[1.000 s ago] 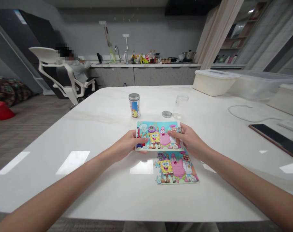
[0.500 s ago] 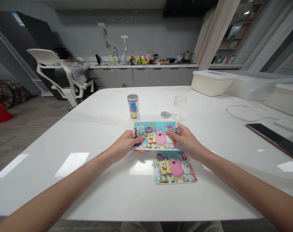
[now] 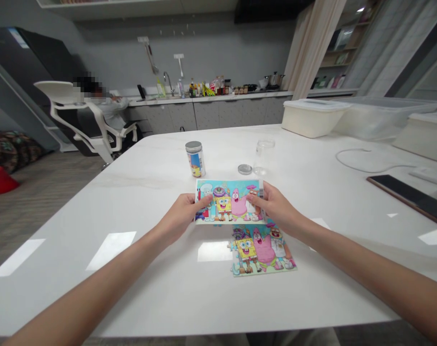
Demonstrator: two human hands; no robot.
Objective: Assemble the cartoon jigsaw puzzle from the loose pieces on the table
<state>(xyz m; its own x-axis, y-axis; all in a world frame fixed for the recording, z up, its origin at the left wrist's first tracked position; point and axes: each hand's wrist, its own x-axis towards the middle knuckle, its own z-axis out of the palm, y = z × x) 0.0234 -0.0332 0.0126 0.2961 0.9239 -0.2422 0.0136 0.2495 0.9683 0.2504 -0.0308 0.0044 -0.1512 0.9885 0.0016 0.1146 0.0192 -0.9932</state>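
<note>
Between both hands I hold up a cartoon picture card (image 3: 228, 204), with a barcode at its right end. My left hand (image 3: 180, 211) pinches its left edge, thumb on the front. At the right edge, my right hand (image 3: 276, 204) grips it the same way. Below and partly behind the card lies a partly assembled jigsaw puzzle (image 3: 263, 252) with the same characters; its left edge is jagged and its top is hidden. Beyond the card stand a lidded jar (image 3: 195, 161) with a cartoon label, a loose metal lid (image 3: 245, 169) and an open clear jar (image 3: 264, 157).
The white table (image 3: 150, 288) carries a phone (image 3: 413, 197), a white cable (image 3: 362, 168) and, at the back right, a cream box (image 3: 312, 120) and a clear plastic bin (image 3: 380, 120). A person (image 3: 112, 113) sits in an office chair (image 3: 74, 125) at the far left, by the kitchen counter.
The view has shifted and tilted slightly. Both hands still hold the card in nearly the same place; my left thumb has moved a little up and inward on it.
</note>
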